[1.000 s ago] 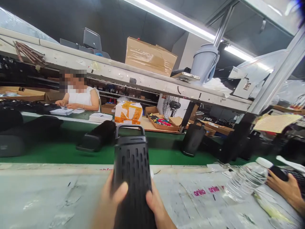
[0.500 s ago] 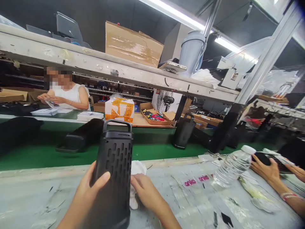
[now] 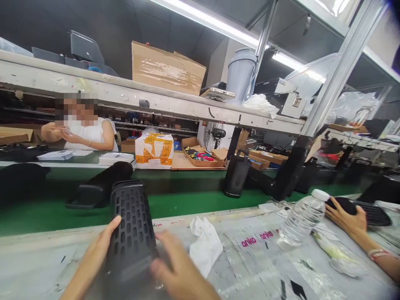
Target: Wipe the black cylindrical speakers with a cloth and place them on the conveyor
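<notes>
Pale, plastic-covered tabletop (image 3: 240, 271) at a work line

Left hand (image 3: 98, 252) clamped on a black, perforated, elongated device (image 3: 133, 223), above the tabletop; right hand (image 3: 179, 262) blurred at its side, grip indeterminable. Handling appears unfinished: device not set down, remaining steps unclear. Crumpled white cloth (image 3: 204, 243) lies unheld; flat green surface (image 3: 196, 204) beyond.

Bright ceiling tubes (image 3: 206, 20) overhead, dimness beneath the shelf (image 3: 175, 106), right hand (image 3: 180, 264) motion-blurred, wide-angle stretching toward the edges

slotted case (image 3: 133, 221): matt plastic | bottle (image 3: 303, 218): glossy clear plastic | crumpled wipe (image 3: 204, 246): matt, tissue-like | carton (image 3: 167, 68): cardboard
</notes>
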Action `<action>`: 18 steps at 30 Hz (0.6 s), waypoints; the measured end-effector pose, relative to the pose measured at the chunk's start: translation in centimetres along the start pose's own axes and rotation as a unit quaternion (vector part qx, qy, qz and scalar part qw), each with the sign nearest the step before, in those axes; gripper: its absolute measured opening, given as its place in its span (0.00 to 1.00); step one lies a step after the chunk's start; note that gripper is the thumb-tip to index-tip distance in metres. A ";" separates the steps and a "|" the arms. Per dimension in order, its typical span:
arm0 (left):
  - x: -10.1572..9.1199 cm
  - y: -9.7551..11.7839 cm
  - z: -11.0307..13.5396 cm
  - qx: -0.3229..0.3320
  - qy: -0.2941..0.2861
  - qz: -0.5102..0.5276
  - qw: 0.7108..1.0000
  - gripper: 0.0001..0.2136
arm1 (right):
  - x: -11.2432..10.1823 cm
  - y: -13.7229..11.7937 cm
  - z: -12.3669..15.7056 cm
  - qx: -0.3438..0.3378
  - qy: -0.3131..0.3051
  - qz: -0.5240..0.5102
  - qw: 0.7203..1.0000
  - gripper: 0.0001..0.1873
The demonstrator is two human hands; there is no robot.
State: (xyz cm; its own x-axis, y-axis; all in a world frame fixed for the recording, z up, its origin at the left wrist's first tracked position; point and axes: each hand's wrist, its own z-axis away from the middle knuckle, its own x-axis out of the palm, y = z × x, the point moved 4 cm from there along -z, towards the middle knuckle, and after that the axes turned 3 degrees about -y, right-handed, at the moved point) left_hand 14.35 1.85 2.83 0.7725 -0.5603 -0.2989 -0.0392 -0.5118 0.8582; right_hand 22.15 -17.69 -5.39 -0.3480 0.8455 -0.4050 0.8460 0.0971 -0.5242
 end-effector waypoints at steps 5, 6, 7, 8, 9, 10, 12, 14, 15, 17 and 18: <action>-1.1 3.2 0.4 0.118 0.025 -0.239 0.963 0.36 | 3.4 -0.5 0.3 -0.020 0.048 -0.026 0.998 0.35; -1.1 3.7 0.7 0.118 0.014 -0.247 0.962 0.37 | 3.2 -0.3 0.3 -0.036 0.068 -0.027 0.997 0.29; -1.1 3.9 0.9 0.104 -0.002 -0.249 0.963 0.38 | 2.8 0.0 0.3 -0.051 0.082 -0.030 0.995 0.23; -1.0 3.8 1.1 0.087 -0.019 -0.253 0.963 0.39 | 2.5 0.4 0.2 -0.059 0.091 -0.029 0.994 0.20; -1.0 3.5 1.2 0.086 -0.033 -0.263 0.960 0.40 | 2.2 0.7 0.2 -0.065 0.096 -0.027 0.993 0.19; -0.7 3.0 1.3 0.107 -0.055 -0.282 0.952 0.40 | 1.9 1.0 0.1 -0.074 0.098 -0.020 0.992 0.18; 0.1 1.6 1.6 0.188 -0.107 -0.330 0.919 0.39 | 1.8 1.4 0.1 -0.100 0.107 -0.004 0.989 0.15; 1.2 0.5 2.2 0.252 -0.148 -0.397 0.870 0.43 | 1.9 1.8 0.0 -0.128 0.128 0.002 0.984 0.10; 1.8 0.3 2.5 0.266 -0.157 -0.440 0.843 0.46 | 2.0 1.9 -0.1 -0.140 0.140 0.004 0.980 0.10; 2.5 1.0 3.0 0.221 -0.140 -0.507 0.821 0.44 | 2.4 2.4 -0.4 -0.154 0.175 0.007 0.972 0.09; 2.8 1.8 3.2 0.194 -0.149 -0.530 0.812 0.42 | 2.7 2.6 -0.5 -0.158 0.200 0.006 0.967 0.09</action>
State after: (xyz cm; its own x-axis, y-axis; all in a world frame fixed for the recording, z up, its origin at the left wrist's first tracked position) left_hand 14.39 -2.71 2.20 0.3163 0.2266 -0.9212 0.3054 -0.9437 -0.1273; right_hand 23.66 -14.85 -7.47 -0.2068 0.9769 -0.0544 0.9522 0.1882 -0.2405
